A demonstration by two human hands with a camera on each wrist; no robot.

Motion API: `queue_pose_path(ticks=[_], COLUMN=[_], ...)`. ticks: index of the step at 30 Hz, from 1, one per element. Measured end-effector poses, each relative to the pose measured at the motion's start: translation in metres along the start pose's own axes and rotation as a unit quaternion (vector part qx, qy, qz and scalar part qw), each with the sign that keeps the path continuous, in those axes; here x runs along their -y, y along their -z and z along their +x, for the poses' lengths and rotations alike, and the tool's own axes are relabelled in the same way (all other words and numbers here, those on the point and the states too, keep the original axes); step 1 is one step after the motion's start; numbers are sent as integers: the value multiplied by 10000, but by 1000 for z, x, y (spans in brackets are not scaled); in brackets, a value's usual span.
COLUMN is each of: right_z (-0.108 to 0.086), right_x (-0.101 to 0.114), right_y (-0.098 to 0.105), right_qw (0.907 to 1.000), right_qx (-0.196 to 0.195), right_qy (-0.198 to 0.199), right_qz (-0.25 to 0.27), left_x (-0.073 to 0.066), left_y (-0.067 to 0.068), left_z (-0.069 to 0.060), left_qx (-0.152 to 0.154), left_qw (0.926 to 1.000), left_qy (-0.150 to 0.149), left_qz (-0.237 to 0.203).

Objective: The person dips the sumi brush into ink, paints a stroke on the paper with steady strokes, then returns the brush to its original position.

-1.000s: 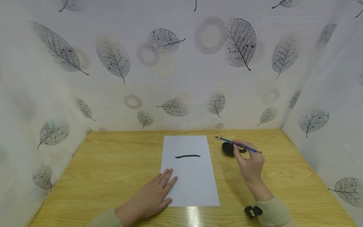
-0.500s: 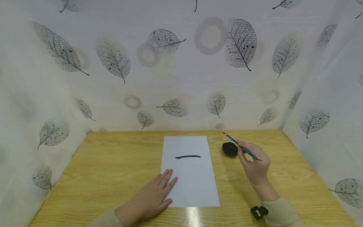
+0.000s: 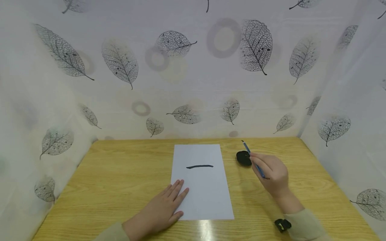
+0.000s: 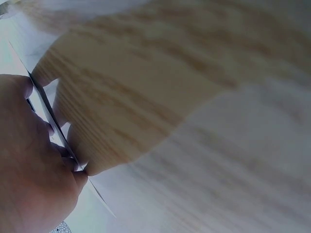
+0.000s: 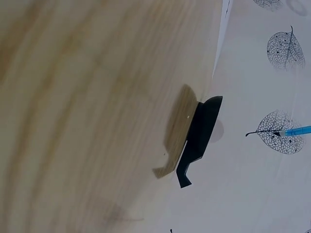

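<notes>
In the head view my left hand (image 3: 161, 208) lies flat with spread fingers on the lower left edge of a white sheet of paper (image 3: 208, 197). A single black ink stroke (image 3: 199, 166) crosses the sheet's upper half. My right hand (image 3: 273, 175) pinches a slim blue paintbrush (image 3: 246, 147), its dark tip pointing up and away, off the table. Beside those fingers sits a black ink dish (image 3: 242, 158), partly covered by the hand. The right wrist view shows the dish (image 5: 203, 131) from the side with its short bent handle; only the brush's front end (image 5: 296, 131) appears there.
The wood-grain table (image 3: 120, 174) is glossy and reflects things on it. A pale leaf-print curtain (image 3: 193, 83) encloses its back and both sides. A small black object with a yellow mark (image 3: 282, 225) is at the right sleeve's cuff.
My right hand has shifted right and slightly toward me. The brush has turned from lying nearly flat to a steeper slant, its tip moving right. The left hand and paper stay put.
</notes>
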State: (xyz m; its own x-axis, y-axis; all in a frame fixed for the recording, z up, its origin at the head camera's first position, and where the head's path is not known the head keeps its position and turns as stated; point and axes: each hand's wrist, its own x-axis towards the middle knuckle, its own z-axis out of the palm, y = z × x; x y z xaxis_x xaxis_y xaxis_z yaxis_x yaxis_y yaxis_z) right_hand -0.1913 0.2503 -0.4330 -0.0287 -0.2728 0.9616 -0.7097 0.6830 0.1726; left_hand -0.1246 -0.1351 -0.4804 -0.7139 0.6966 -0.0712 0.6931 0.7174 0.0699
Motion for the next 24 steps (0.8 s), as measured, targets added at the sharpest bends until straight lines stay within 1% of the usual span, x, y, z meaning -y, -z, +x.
queue_pose_path(ticks=[6, 13, 19, 24], right_z=[-2, -6, -6, -7], right_x=[-7, -14, -18, -20], right_y=[4, 13, 20, 28], right_qw=[9995, 9976, 9958, 9909], right_qx=[79, 279, 336, 662], right_qy=[295, 628, 847, 1169], right_qz=[-89, -107, -60, -131], left_x=[-1, -1, -1, 0], left_y=[2, 1, 2, 0], left_z=[0, 0, -1, 1], left_qx=[62, -11, 32, 79], left_qw=[10000, 10000, 10000, 9999], left_qy=[6, -7, 0, 14], left_qz=[-20, 56, -53, -141])
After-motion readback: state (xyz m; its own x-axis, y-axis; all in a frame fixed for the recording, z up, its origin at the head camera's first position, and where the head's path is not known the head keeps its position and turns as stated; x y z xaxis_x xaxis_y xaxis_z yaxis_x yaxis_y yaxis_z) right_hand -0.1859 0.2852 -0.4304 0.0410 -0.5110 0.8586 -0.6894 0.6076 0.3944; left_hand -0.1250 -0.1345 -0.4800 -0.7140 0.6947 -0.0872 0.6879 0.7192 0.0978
